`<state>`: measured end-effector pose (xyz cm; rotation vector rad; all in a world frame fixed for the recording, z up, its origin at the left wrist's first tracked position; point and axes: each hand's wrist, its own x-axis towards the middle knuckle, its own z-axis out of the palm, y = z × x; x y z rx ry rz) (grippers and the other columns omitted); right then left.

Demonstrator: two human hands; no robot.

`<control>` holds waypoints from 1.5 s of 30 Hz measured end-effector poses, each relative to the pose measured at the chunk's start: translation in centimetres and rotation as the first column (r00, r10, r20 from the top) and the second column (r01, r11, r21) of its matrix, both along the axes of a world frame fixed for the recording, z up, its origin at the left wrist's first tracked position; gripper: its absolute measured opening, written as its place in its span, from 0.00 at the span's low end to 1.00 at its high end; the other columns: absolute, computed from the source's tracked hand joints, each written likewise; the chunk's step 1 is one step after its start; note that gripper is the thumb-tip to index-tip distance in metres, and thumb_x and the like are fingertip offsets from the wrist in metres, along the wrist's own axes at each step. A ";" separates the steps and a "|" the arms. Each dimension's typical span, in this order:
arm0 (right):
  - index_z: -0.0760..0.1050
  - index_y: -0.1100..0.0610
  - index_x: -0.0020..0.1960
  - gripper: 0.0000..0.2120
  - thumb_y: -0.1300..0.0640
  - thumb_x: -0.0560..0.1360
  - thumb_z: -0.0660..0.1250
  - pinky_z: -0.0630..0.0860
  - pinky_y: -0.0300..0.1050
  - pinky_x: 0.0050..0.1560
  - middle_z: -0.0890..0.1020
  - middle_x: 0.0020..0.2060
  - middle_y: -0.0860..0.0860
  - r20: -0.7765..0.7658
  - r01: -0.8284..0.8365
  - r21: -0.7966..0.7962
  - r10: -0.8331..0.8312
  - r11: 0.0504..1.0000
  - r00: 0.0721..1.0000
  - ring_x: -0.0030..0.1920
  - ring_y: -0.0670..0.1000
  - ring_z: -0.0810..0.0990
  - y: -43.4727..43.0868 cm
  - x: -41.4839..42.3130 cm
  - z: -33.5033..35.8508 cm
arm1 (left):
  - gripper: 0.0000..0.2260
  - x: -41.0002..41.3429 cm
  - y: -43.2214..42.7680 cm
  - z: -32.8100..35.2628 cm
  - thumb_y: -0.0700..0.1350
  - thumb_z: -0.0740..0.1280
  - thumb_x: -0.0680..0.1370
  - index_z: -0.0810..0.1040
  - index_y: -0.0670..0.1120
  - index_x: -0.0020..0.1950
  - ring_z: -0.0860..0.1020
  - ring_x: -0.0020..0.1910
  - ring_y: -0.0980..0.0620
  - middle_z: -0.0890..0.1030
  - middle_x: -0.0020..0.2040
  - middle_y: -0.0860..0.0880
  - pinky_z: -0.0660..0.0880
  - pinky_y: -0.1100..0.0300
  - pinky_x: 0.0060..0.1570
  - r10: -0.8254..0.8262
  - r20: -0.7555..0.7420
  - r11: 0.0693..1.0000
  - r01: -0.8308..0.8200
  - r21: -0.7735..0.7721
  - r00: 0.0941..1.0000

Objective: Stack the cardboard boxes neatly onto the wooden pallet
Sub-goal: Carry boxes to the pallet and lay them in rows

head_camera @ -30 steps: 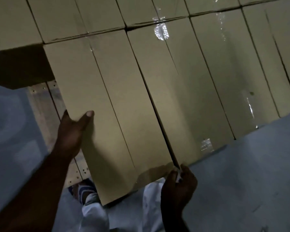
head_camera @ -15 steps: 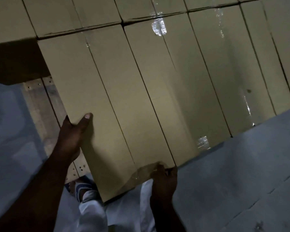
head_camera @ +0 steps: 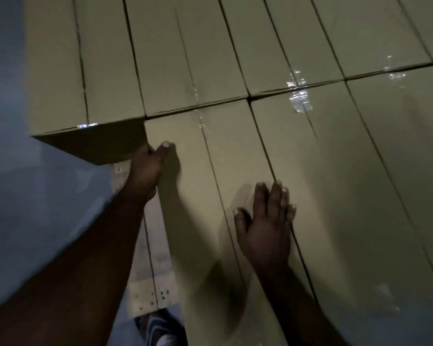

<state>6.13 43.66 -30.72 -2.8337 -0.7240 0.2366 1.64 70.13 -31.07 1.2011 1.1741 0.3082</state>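
Gripping the box at nine o'clock, left hand curls round its edge; right hand lies flat on top, fingers straight.

forearms bare | footwear — blue-and-white striped | garment — white

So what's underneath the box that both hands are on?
Pale wooden pallet boards stick out past the left edge of the box, below the left hand. Whatever lies directly beneath the box is covered by it.
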 end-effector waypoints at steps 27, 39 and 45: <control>0.53 0.59 0.80 0.40 0.32 0.79 0.47 0.48 0.65 0.77 0.52 0.79 0.63 0.079 -0.089 -0.186 0.105 0.979 0.991 0.80 0.62 0.48 1.9 3.2 -2.0 | 0.24 0.5 3.8 -1.5 0.40 0.69 0.78 0.69 0.51 0.73 0.77 0.63 0.50 0.78 0.64 0.51 0.75 0.47 0.64 -0.200 0.038 0.974 0.195 0.118 0.979; 0.53 0.59 0.80 0.39 0.33 0.79 0.49 0.48 0.64 0.77 0.52 0.79 0.62 0.094 -0.073 -0.191 0.092 0.979 0.991 0.80 0.61 0.48 2.0 3.2 -2.2 | 0.40 0.4 4.5 -2.9 0.58 0.74 0.69 0.61 0.53 0.77 0.69 0.71 0.48 0.70 0.73 0.50 0.70 0.44 0.69 -0.264 -0.030 0.955 0.266 0.129 0.964; 0.54 0.58 0.80 0.40 0.32 0.79 0.49 0.47 0.61 0.78 0.52 0.80 0.61 0.076 -0.072 -0.174 0.086 0.982 0.993 0.80 0.60 0.49 1.9 3.3 -1.9 | 0.38 0.9 0.5 -1.0 0.53 0.66 0.80 0.44 0.53 0.81 0.58 0.77 0.45 0.56 0.80 0.47 0.60 0.50 0.73 -0.191 -0.203 0.955 0.229 0.189 0.960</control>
